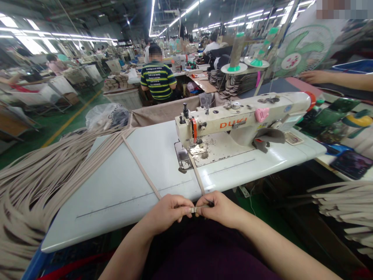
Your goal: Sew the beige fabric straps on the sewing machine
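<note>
At the table's front edge, my left hand (pixel 171 212) and my right hand (pixel 217 208) meet, each pinching beige strip ends between thumb and fingers. One beige strip (pixel 141 167) runs from the bundle at the left to my left hand. Another beige strip (pixel 197 175) leads from under the sewing machine's needle area down to my right hand. A small dark pointed tool (pixel 209 202) shows at my right fingers. The white sewing machine (pixel 241 116) stands beyond my hands.
A large bundle of beige strips (pixel 58 163) drapes over the left of the white table (pixel 116 206). More strips (pixel 346 206) lie at the right. Thread cones (pixel 237 50), a fan (pixel 303 50) and a phone (pixel 352 163) are right. A person (pixel 157 79) sits ahead; another person's arm (pixel 338 79) reaches in.
</note>
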Tool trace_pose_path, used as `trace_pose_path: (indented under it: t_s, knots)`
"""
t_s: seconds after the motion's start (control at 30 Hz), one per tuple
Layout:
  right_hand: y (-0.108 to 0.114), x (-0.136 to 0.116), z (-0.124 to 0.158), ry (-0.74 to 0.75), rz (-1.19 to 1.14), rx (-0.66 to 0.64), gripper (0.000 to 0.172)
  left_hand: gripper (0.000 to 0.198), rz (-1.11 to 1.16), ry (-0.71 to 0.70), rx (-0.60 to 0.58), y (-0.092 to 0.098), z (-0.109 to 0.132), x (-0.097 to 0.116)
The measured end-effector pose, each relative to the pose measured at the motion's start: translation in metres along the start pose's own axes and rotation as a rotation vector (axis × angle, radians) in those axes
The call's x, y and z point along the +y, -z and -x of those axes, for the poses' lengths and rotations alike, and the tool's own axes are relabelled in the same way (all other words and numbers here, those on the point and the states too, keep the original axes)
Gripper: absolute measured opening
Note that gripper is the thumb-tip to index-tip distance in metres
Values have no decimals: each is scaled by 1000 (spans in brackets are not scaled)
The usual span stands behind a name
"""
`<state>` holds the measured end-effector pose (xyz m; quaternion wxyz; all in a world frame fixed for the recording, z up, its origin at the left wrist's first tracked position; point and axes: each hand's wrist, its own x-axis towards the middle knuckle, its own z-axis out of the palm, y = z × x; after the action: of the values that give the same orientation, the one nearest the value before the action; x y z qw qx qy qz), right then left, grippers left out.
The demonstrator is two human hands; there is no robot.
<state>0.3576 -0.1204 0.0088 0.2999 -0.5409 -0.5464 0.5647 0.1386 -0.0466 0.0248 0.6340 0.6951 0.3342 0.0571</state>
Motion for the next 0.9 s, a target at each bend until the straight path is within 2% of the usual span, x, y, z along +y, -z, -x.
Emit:
trace_pose_path:
  t_s: [0.67,0.9]
  knots:
    - [-1,2,0,1,7,3,22,29,1,12,-6,-2,-1,-2]
    - [-1,0,1,0,-4,0,20,25,7,14,-7,-2,1,-2]
